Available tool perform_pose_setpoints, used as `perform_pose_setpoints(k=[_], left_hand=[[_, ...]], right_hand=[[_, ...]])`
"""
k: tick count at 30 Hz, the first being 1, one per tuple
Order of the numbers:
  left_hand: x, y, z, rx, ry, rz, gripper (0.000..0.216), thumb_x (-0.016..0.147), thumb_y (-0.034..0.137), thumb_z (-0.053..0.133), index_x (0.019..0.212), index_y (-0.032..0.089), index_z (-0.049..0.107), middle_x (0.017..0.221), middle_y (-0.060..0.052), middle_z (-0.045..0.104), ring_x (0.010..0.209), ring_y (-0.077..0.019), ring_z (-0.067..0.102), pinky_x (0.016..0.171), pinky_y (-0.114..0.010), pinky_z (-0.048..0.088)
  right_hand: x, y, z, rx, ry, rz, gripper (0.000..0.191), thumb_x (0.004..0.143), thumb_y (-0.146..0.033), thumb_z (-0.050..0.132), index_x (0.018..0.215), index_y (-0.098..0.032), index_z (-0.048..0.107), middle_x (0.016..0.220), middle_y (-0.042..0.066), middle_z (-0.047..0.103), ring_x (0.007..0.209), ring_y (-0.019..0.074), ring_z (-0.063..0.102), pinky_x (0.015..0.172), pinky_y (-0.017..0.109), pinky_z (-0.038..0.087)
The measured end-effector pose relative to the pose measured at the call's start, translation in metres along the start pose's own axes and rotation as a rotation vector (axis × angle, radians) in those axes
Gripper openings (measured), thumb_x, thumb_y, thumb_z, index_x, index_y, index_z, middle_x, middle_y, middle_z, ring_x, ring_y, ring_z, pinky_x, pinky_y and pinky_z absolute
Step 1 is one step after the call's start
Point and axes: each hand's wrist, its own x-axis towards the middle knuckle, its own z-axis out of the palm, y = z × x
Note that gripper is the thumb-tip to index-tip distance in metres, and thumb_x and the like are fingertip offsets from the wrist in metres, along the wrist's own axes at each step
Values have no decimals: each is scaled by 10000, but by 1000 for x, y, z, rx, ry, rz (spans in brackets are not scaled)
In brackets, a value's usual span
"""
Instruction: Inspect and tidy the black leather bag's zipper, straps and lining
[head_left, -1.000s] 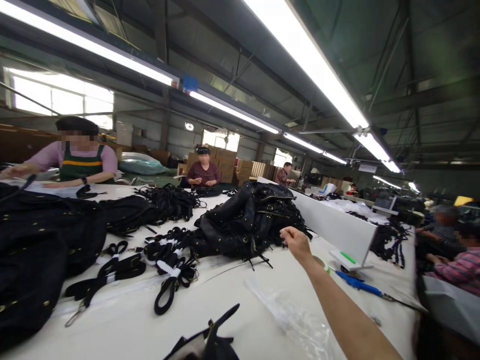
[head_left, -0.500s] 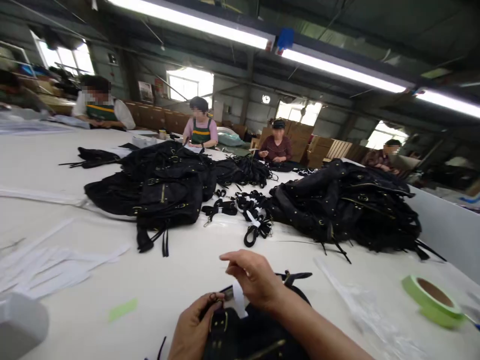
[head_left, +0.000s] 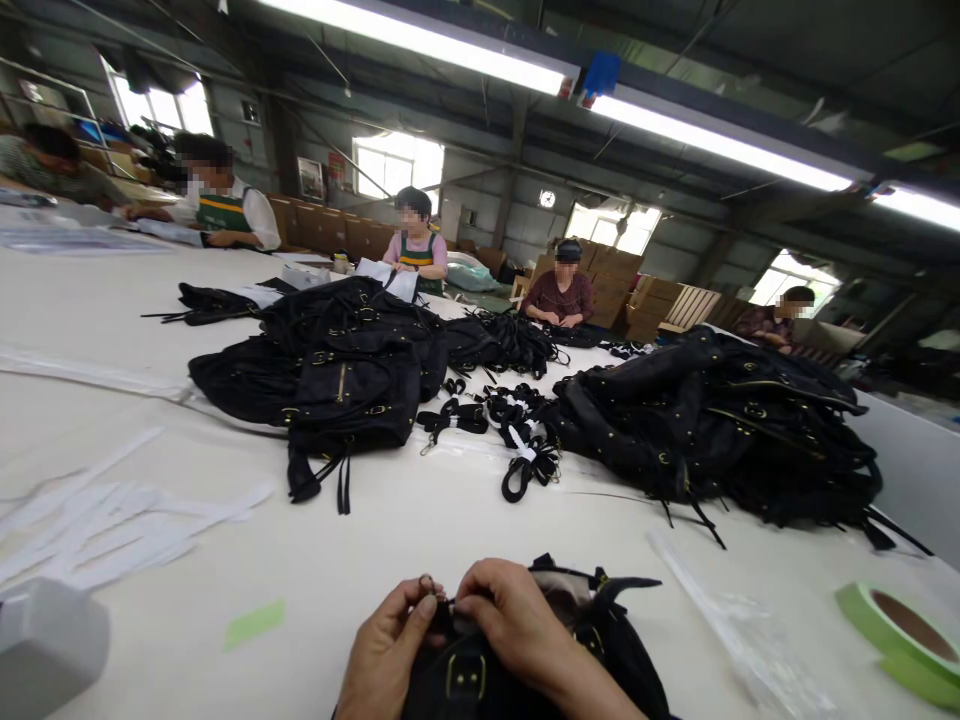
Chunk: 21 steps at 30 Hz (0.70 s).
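Note:
A black bag (head_left: 626,640) with brass-coloured buckles lies in front of me at the bottom of the head view, its mouth partly open on a pale lining. My left hand (head_left: 390,640) is closed on the bag's upper left edge, thumb and forefinger pinching beside a small metal ring (head_left: 427,582). Right beside it, my right hand (head_left: 510,620) has its fingers bent and pressed together at the same edge. Its fingertips are partly hidden, but they seem to grip the bag's rim. A pointed strap end (head_left: 630,588) sticks out to the right.
Black bags are heaped at left (head_left: 352,370) and right (head_left: 720,420), with bundled straps (head_left: 525,440) between. White paper strips (head_left: 97,530), a grey-white box (head_left: 52,640), green tape (head_left: 255,624), a tape roll (head_left: 892,640) and clear plastic (head_left: 750,640) lie nearer. Several people sit across the table.
My right hand has come down from above the bag to its edge beside my left hand. The white strip under it no longer shows. The bag's mouth is more visible.

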Motion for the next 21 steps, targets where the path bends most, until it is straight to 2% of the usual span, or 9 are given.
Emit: perform_pose_setpoints(k=[5,9,12,16,18,21], left_hand=[[-4,0,0,-24,-55,-19,382,705,515,739,866,187,625,728,15,643,583,-123,568,538,-210,468],[-1,-5,-3,-4,-86,-24,424,686,534,751,859,172,616,720,3,648,580,-127,565,536,-212,459],[4,-10,-4,18,-65,11,484,669,542,763,942,191,572,709,17,647,593,-128,568,564,-211,464],[7,-17,-4,52,-13,72,451,662,552,762,787,204,505,666,40,610,601,-130,559,553,-203,458],[5,-19,-4,81,-14,84,428,683,553,744,747,191,522,654,43,593,588,-114,538,554,-188,445],[-2,-17,-3,207,-53,88,417,737,593,666,820,192,585,689,19,622,658,-149,579,608,-212,477]], right_hand=[[5,2,3,9,29,7,125,769,-109,578,739,-178,678,732,-11,655,730,116,573,676,199,386],[6,5,7,85,10,-39,122,758,-105,594,736,-183,685,726,-20,658,734,110,586,687,186,394],[6,9,12,176,14,-79,128,754,-96,589,739,-180,684,731,-22,653,738,108,587,687,178,402],[3,13,15,277,4,-63,125,751,-97,583,721,-169,680,701,-23,636,706,108,572,663,177,406],[2,13,13,321,-28,-55,118,752,-101,586,718,-166,679,697,-24,637,705,108,571,664,178,410],[-1,12,9,342,-26,-52,97,758,-122,600,717,-166,675,697,-27,643,703,107,575,667,180,414]])
